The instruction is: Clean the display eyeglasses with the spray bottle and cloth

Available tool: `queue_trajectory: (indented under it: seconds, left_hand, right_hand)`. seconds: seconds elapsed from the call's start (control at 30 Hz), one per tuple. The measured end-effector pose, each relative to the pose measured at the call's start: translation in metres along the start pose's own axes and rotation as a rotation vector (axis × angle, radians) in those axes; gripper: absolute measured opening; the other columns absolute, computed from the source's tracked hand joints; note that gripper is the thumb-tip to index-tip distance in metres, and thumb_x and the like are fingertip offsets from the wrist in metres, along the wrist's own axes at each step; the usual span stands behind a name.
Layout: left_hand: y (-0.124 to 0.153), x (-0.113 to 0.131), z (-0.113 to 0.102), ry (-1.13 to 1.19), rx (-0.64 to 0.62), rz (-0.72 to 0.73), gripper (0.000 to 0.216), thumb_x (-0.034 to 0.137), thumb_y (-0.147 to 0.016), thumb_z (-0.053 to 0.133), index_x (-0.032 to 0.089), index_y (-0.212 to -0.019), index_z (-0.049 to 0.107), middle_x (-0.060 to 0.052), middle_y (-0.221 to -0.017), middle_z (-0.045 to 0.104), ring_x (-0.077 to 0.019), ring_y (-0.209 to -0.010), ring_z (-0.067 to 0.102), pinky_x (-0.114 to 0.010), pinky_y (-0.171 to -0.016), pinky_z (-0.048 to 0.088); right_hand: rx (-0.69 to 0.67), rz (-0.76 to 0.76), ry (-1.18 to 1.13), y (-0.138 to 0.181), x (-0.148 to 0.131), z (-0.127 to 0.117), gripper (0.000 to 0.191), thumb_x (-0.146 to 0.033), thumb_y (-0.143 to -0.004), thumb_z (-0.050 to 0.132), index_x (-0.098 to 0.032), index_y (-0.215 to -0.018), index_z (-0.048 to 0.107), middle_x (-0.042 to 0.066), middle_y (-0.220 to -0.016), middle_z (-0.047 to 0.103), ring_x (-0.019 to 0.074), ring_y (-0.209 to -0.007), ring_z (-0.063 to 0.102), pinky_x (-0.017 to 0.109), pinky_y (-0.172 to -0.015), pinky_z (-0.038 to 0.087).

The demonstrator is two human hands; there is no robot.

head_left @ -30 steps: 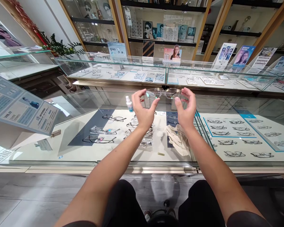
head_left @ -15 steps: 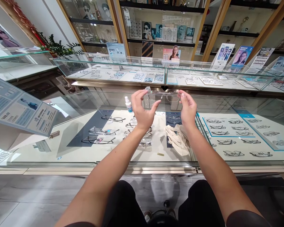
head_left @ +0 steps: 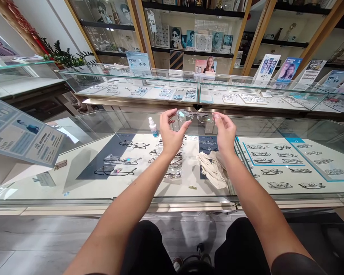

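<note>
A pair of thin-rimmed eyeglasses (head_left: 195, 114) is held up level above the glass counter, its lenses catching greenish reflections. My left hand (head_left: 172, 131) pinches its left end, with the thumb stretched out below the left lens. At the right end, my right hand (head_left: 225, 131) grips the frame between thumb and fingers. Under my right wrist, a crumpled cream cloth (head_left: 213, 168) lies on the counter. Left of my left hand stands a white spray bottle (head_left: 153, 127) with a blue label. Several eyeglasses (head_left: 173, 168) lie in a column below my left forearm, which partly hides them.
Dark-framed eyeglasses (head_left: 114, 171) rest at the left on a dark mat. Rows of eyeglasses (head_left: 279, 185) fill the right case. A tilted sign (head_left: 23, 130) stands at the left. Behind is another glass display case (head_left: 149, 91); the counter's front edge (head_left: 172, 206) is above my knees.
The eyeglasses have tilted, so the lenses now show more of their faces and brighter reflections. Both hands keep hold of them. The whole view has shifted slightly.
</note>
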State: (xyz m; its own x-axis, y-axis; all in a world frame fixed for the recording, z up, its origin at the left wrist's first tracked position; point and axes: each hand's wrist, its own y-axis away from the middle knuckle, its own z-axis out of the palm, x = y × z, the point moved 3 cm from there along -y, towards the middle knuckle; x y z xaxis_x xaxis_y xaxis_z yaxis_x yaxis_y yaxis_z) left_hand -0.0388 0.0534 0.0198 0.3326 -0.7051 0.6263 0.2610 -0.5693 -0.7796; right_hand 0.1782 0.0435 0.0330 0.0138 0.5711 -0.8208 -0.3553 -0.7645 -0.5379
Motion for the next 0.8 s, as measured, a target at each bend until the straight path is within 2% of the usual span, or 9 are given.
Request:
queue_trajectory:
  seconds: [0.27,0.47,0.57,0.73,0.8]
  left_hand:
    - [0.0004,-0.0075,0.0034,0.001,-0.030,-0.021,0.067,0.065,-0.087,0.088,0.028,-0.137,0.065,-0.011,-0.137,0.069,-0.0276,-0.128,0.068,-0.043,-0.103,0.058]
    - [0.0009,-0.0082,0.0042,-0.016,-0.048,-0.029,0.067,0.066,-0.089,0.086,0.027,-0.139,0.064,-0.012,-0.138,0.068,-0.0276,-0.129,0.068,-0.043,-0.104,0.058]
    - [0.0013,-0.0089,0.0045,-0.014,-0.065,-0.039,0.066,0.065,-0.090,0.085,0.028,-0.140,0.064,-0.013,-0.139,0.069,-0.0275,-0.128,0.069,-0.043,-0.104,0.057]
    - [0.0010,-0.0091,0.0032,-0.067,-0.058,-0.059,0.066,0.067,-0.088,0.086,0.028,-0.138,0.068,-0.011,-0.136,0.072,-0.0235,-0.105,0.071,-0.040,-0.087,0.056]
    - [0.0006,-0.0078,0.0023,-0.066,-0.049,-0.064,0.067,0.067,-0.087,0.087,0.028,-0.138,0.068,-0.011,-0.136,0.072,-0.0228,-0.101,0.070,-0.040,-0.087,0.056]
  right_hand:
    - [-0.137,0.132,-0.078,-0.0016,0.0038,0.0033,0.039,-0.060,-0.098,0.066,-0.028,-0.115,0.081,0.008,-0.125,0.085,0.0256,-0.112,0.081,0.044,-0.101,0.061]
    - [-0.185,0.108,-0.028,-0.0011,0.0015,0.0048,0.046,-0.065,-0.102,0.059,-0.028,-0.120,0.079,0.009,-0.127,0.085,0.0253,-0.114,0.082,0.045,-0.106,0.061]
    - [-0.178,0.099,-0.047,-0.0011,0.0021,0.0047,0.045,-0.064,-0.101,0.061,-0.026,-0.118,0.080,0.010,-0.125,0.086,0.0255,-0.112,0.082,0.046,-0.107,0.061]
    - [-0.138,0.078,-0.083,-0.0012,0.0041,0.0042,0.039,-0.060,-0.098,0.068,-0.026,-0.112,0.081,0.010,-0.121,0.086,0.0261,-0.106,0.082,0.049,-0.107,0.062]
    - [-0.143,0.070,-0.090,-0.0009,0.0038,0.0048,0.038,-0.059,-0.099,0.067,-0.026,-0.112,0.080,0.010,-0.120,0.086,0.0259,-0.105,0.082,0.049,-0.107,0.062]
